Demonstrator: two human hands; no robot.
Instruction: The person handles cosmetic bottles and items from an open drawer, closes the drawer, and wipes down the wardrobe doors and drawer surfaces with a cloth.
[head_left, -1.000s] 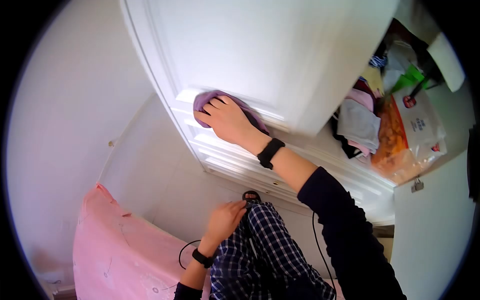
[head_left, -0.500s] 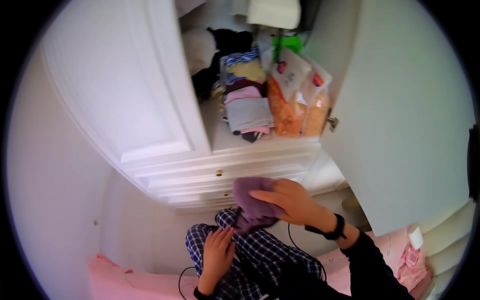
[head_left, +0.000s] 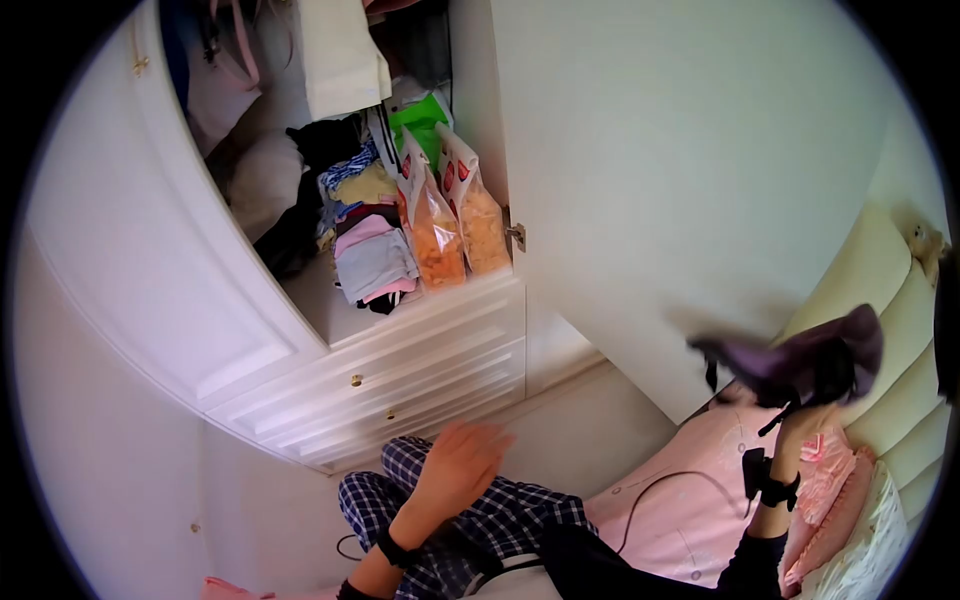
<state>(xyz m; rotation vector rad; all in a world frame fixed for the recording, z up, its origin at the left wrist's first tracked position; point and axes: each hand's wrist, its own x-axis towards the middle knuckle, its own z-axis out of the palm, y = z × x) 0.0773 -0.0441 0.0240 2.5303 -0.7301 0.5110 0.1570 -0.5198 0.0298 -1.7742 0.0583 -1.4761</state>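
Note:
At the right, a purple cloth [head_left: 850, 345] hangs over my raised right hand [head_left: 815, 415], near the lower part of the open wardrobe door [head_left: 680, 200]. The cloth is blurred and hides most of the fingers; dark straps dangle from it. My left hand [head_left: 463, 470] is over my lap, above the checked trousers, with its fingers smeared by motion. Inside the wardrobe, folded clothes [head_left: 375, 260] lie beside two clear-fronted bags with orange contents [head_left: 435, 240].
White drawers [head_left: 440, 375] with gold knobs are under the wardrobe shelf. A bed with a pink cover [head_left: 690, 500] and a cream padded headboard [head_left: 860, 260] stands at the right. A black cable [head_left: 640, 500] runs across the bed edge.
The view has turned right. My right hand has gone from the closed white door, past my lap, to the open door's side with the purple cloth. My left hand has lifted off my knee.

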